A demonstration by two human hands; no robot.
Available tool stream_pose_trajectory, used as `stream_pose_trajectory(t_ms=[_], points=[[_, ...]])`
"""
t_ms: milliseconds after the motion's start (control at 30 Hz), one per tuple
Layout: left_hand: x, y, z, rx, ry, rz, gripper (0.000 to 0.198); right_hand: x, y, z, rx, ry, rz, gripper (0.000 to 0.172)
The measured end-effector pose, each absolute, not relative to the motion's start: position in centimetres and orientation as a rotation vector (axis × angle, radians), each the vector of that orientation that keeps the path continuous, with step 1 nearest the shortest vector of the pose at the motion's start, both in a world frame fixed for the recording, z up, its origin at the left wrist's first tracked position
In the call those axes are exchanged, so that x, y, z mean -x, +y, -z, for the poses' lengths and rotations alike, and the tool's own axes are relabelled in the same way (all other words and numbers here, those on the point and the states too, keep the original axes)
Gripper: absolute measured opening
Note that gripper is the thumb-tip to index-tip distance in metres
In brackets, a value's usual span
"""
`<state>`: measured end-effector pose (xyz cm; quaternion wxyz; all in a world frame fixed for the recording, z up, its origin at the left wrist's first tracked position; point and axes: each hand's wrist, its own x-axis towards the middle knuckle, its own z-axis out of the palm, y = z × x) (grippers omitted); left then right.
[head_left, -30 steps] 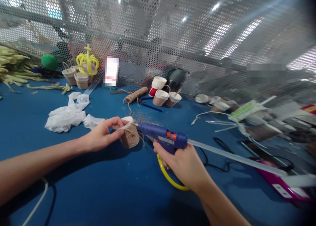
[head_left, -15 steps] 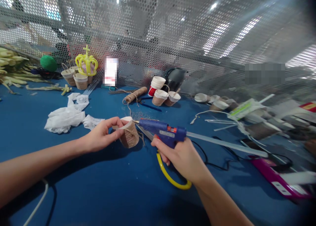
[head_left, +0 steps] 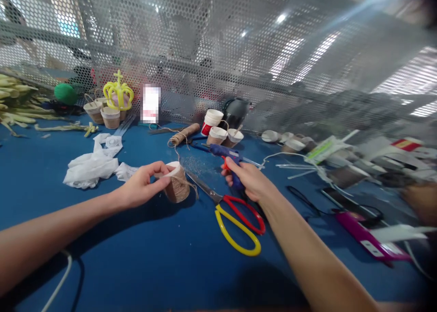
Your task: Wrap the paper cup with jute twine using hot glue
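Note:
My left hand [head_left: 146, 184] pinches the white rim of a small paper cup [head_left: 178, 187] wrapped in brown twine. A loose end of twine sticks out from the cup's right side. Closed around the handle of a blue glue gun [head_left: 221, 150] is my right hand [head_left: 247, 178], a finger by the orange trigger. The gun's nozzle points left, apart from the cup, and a clear glue stick shows behind it. Between my hands lie scissors [head_left: 218, 197] with one red and one yellow handle, their blades toward the cup.
A twine roll [head_left: 183, 135] lies behind the cup, near more wrapped cups [head_left: 217, 135]. White lace [head_left: 90, 166] is bunched at left. A yellow crown [head_left: 118, 93] tops cups by the mesh panel. A purple power strip [head_left: 370, 237] and cords lie at right.
My right hand has carried the glue gun away from the cup's rim, back and to the right, uncovering the scissors. My left hand still holds the cup in nearly the same place.

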<state>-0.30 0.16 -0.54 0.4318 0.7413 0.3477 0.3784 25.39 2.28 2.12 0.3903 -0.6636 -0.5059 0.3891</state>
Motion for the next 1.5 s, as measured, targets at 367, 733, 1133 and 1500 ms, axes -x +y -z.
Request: stream_pose_trajectory(t_ms=[367, 733, 1133, 1500], points=[[0.3, 0.1, 0.0, -1.816, 0.858, -0.997, 0.017, -26.2, 4.3, -1.1, 1.952, -1.616, -0.362, 0.036], [0.2, -0.6, -0.7, -1.837, 0.848, -0.943, 0.013, -19.2, -3.3, -3.9, 1.359, -2.231, -0.477, 0.008], [-0.1, -1.1, -0.7, -1.792, 0.617, -0.798, 0.011, -19.9, -3.8, -3.4, 1.284, -1.940, -0.751, 0.015], [0.0, -1.2, -0.8, -1.626, 0.595, -0.769, 0.020, -20.0, -4.0, -3.3, 1.316, -1.930, -0.759, 0.016]])
